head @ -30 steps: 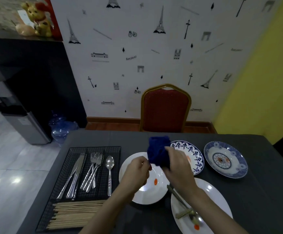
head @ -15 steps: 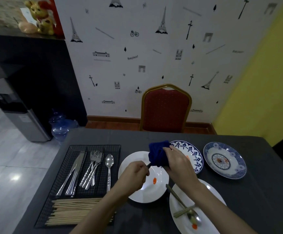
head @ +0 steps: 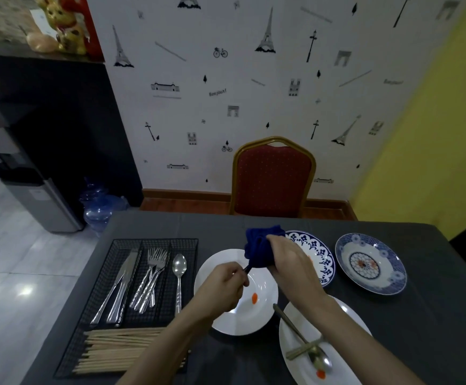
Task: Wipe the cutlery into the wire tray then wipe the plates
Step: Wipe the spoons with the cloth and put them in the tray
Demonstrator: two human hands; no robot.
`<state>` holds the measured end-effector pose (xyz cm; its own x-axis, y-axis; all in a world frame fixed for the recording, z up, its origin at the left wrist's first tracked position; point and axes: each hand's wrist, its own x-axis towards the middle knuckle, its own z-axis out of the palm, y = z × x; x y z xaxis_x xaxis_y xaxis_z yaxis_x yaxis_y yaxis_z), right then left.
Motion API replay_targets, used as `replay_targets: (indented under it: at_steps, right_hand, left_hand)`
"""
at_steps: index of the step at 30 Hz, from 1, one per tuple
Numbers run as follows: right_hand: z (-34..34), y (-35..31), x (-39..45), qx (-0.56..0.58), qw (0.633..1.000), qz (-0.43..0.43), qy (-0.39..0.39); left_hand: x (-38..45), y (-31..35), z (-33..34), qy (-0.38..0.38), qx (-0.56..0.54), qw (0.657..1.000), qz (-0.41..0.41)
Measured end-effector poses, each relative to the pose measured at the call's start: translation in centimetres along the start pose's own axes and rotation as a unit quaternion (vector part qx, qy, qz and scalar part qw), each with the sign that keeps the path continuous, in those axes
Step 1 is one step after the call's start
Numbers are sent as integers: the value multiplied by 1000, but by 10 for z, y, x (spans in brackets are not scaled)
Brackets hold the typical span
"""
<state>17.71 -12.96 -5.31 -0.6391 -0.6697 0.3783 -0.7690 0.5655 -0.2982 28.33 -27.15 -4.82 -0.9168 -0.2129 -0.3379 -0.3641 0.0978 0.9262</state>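
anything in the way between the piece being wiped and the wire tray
Nothing visible. The left hand pinches a dark handle whose other end is wrapped in the blue cloth gripped by the right hand. The wire tray lies just to the left, with only bare tablecloth and the white plate's rim between.

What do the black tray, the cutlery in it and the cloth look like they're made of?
The tray looks like black coated metal wire, going by its open mesh grid. The knives, forks and spoon look like polished steel: silvery with bright highlights. The sticks look like pale wood or bamboo. The blue cloth looks soft and bunched, matte; the fibre can't be told.
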Motion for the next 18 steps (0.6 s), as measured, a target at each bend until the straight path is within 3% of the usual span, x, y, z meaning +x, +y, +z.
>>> replay_targets:
  at_steps: [5,9,12,18]
  right_hand:
    - [-1,-4,-8,50,997,-16,-51]
    - [-9,22,-4,-5,996,-60,-73]
    - [-9,30,3,-40,997,-47,-55]
    - [-2,13,-13,111,990,-29,-84]
  left_hand:
    - [5,-2,-6,12,3,1000,-2]
    - [2,-4,-4,-5,11,1000,3]
    - [5,-1,-2,-8,8,1000,-1]
    - [8,-6,-6,4,20,1000,3]
